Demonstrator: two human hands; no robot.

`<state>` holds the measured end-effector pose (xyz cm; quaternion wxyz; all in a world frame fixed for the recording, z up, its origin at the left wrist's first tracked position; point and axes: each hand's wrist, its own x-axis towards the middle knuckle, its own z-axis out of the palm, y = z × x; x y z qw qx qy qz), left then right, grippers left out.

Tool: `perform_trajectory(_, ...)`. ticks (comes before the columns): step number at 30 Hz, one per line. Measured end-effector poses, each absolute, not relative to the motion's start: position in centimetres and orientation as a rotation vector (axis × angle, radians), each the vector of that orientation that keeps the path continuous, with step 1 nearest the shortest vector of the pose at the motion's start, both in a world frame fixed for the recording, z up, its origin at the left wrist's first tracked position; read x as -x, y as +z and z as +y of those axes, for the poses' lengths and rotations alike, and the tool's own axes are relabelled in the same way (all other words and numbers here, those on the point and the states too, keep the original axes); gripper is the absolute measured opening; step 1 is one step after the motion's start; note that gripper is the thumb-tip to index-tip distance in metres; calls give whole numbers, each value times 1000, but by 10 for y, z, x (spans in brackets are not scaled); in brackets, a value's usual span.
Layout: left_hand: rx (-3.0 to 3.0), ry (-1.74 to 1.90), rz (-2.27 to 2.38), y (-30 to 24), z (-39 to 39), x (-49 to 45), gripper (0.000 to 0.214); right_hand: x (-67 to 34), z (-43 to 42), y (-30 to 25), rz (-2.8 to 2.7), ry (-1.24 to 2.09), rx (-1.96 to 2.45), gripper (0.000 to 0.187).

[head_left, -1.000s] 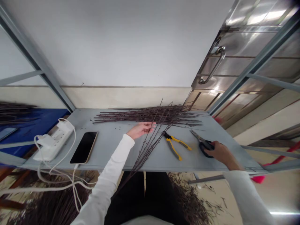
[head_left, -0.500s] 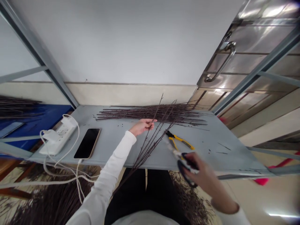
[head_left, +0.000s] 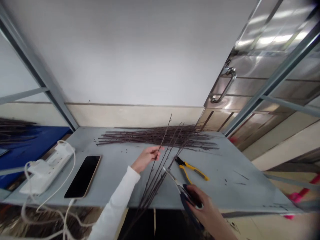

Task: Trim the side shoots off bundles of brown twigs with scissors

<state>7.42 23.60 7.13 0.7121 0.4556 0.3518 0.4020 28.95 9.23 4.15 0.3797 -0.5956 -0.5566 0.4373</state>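
- Dark-handled scissors (head_left: 175, 182) sit in the right hand (head_left: 203, 210) at half past 4 from the other hand; its fingers are wrapped round the loops, presumably to aim the blades up towards 10 o'clock. The tips lie beside the stems; whether they touch, I cannot tell.
- The branch (head_left: 153, 191) crosses the near edge at 6 o'clock and fans upwards; the overhang probably leaves its butt end free over the lap.
- At the clock's centre, the left hand (head_left: 147, 158) pinches one thin stem between thumb and fingers, seemingly to hold it steady and apart from its neighbours.
- Yellow-handled pliers (head_left: 192, 167) lie between 3 and 4 o'clock, spread and within easy reach, though they crowd the space beside the scissors.
- The phone (head_left: 82, 177) is between 8 and 9 o'clock near the front edge, likely kept there by its cable; the white power strip (head_left: 55, 163) is beyond it at 9.
- The surface (head_left: 225, 196) offers its widest room from 3 to 4 o'clock, with only a few clippings.
- A twig pile (head_left: 140, 136) lines the far edge from 10 to 2, limiting reach towards the wall (head_left: 140, 56).
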Motion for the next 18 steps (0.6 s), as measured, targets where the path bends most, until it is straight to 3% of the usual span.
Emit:
perform_trajectory(4, -1079, 954, 784, 72, 226, -78, 22, -288, 128, 74, -1056, 1571, 1218, 46)
perform_trajectory(7, -1125, 979, 820, 71, 222, -80, 32, -282, 157, 108, -888, 1787, 1046, 52)
perform_trajectory(13, -1132, 967, 864, 68, 224, -82, 41, -287, 200, 141, -926, 2029, 846, 55)
perform_trajectory(18, -1104, 990, 912, 68, 225, -81, 44, -287, 208, 147, -1042, 2032, 858, 55)
